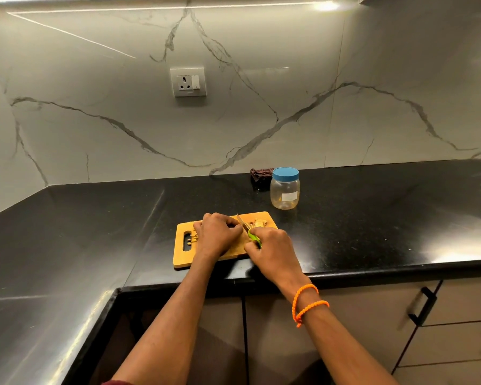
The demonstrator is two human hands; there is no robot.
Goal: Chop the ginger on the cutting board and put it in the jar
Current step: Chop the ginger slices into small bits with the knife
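A wooden cutting board [182, 255] lies on the black counter near its front edge. My right hand [272, 250] grips a green-handled knife [250, 233], blade pointing away over the board. My left hand [215, 234] is curled on the board just left of the blade, and whatever it holds down is hidden under its fingers. Pale ginger pieces [259, 223] lie at the board's far right, and small bits [193, 238] lie by the handle slot at the left. A clear plastic jar [285, 191] with its blue lid on stands behind the board to the right.
A dark crumpled cloth [261, 175] lies against the marble backsplash behind the jar. A wall socket [188, 82] sits above. The black counter [372, 218] wraps round to the left. Cabinet drawers with black handles [424, 307] are below at the right.
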